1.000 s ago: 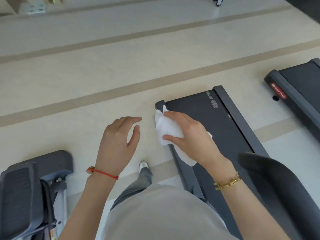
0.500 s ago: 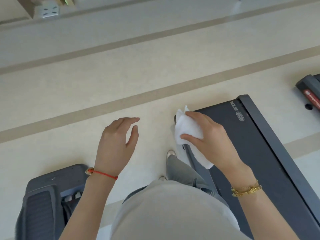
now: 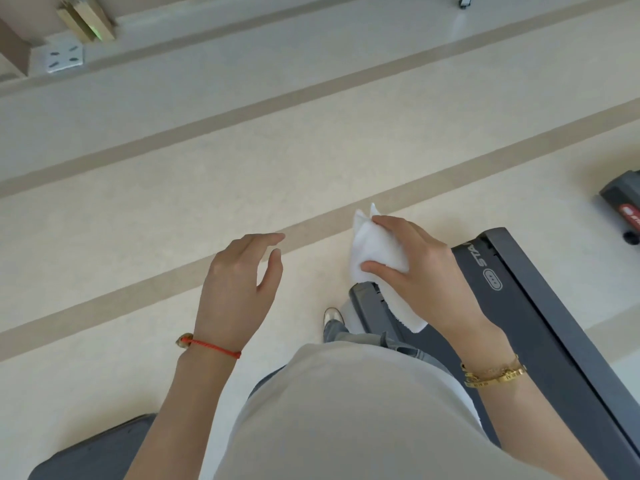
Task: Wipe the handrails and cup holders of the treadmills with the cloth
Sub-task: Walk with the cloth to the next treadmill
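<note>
My right hand (image 3: 422, 271) grips a bunched white cloth (image 3: 375, 251) in mid-air, thumb and fingers curled round it, with a loose end hanging below the palm. Under that hand lies the rear end of a dark grey treadmill deck (image 3: 540, 317) running toward the lower right. My left hand (image 3: 239, 289) hovers over the floor left of the cloth, fingers loosely bent and holding nothing. No handrail or cup holder is in view.
A second treadmill's end (image 3: 623, 206) with a red label shows at the right edge. A dark grey machine part (image 3: 100, 448) sits at the bottom left. Beige floor with tan stripes fills the middle. A white floor socket (image 3: 64, 58) lies at the top left.
The view has swung left and the treadmill deck has slid toward the lower right. Both hands keep the same pose, the cloth still gripped in my right hand. My foot has stepped forward.
</note>
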`<move>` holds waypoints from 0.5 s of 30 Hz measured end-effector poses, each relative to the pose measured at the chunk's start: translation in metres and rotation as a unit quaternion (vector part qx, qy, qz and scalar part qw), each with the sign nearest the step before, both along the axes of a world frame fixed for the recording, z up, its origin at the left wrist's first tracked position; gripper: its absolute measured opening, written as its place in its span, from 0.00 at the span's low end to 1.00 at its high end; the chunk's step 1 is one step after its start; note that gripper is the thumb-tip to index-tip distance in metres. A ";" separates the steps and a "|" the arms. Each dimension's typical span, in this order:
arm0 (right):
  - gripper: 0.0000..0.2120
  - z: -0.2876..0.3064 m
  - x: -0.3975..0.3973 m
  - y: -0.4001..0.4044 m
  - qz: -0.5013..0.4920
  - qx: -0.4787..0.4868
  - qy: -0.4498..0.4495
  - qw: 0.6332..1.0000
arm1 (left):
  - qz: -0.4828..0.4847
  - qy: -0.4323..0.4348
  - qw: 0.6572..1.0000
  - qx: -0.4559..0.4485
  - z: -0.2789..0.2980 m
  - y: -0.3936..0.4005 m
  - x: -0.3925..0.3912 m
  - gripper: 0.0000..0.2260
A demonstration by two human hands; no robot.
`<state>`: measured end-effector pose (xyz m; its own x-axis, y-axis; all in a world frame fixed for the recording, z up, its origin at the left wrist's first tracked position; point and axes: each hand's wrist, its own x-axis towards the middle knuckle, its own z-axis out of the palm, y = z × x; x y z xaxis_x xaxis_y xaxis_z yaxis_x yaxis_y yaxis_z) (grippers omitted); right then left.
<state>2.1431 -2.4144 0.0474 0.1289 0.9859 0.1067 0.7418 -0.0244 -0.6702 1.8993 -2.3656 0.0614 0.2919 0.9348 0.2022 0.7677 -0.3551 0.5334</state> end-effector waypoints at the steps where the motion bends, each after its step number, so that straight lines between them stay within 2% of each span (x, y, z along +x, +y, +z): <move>1: 0.27 0.002 0.006 0.017 -0.002 0.004 0.002 1.000 | -0.003 0.000 1.000 0.003 0.002 0.018 0.007 0.10; 6: 0.27 0.009 0.039 0.094 -0.029 0.009 0.006 1.000 | -0.020 -0.007 1.000 0.006 0.008 0.106 0.040 0.10; 15: 0.27 -0.004 0.093 0.195 -0.114 -0.009 -0.006 0.993 | -0.117 -0.004 0.993 -0.020 -0.003 0.251 0.108 0.10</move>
